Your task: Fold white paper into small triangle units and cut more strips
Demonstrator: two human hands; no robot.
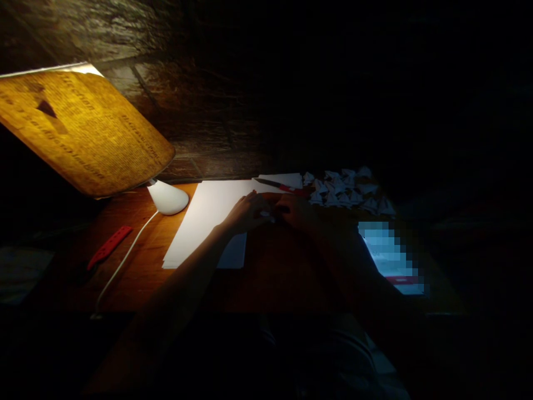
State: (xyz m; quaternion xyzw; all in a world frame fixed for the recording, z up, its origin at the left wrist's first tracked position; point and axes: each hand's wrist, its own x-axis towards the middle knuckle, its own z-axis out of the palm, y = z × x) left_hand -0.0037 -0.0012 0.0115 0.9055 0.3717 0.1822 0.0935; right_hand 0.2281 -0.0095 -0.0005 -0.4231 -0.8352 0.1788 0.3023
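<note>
My left hand [249,212] reaches over the right part of a stack of white paper sheets [212,222], fingers bent and closed. At its fingertips shows a small piece of white paper [266,214]; its shape is hard to make out in the dim light. Close beside it, my right hand [297,212] is curled, its fingertips meeting the same piece from the other side. Just beyond both hands lies a knife [277,184] with a dark blade and a red handle. Several small folded white paper pieces [343,191] are gathered behind my right hand.
A lit lamp with a yellow printed shade [87,130] and white base [169,199] stands at the left. Its white cord [125,255] runs to the front edge. A red strip-like object [110,247] lies beside it. A glowing phone-like screen [389,255] lies right on the wooden table [266,278].
</note>
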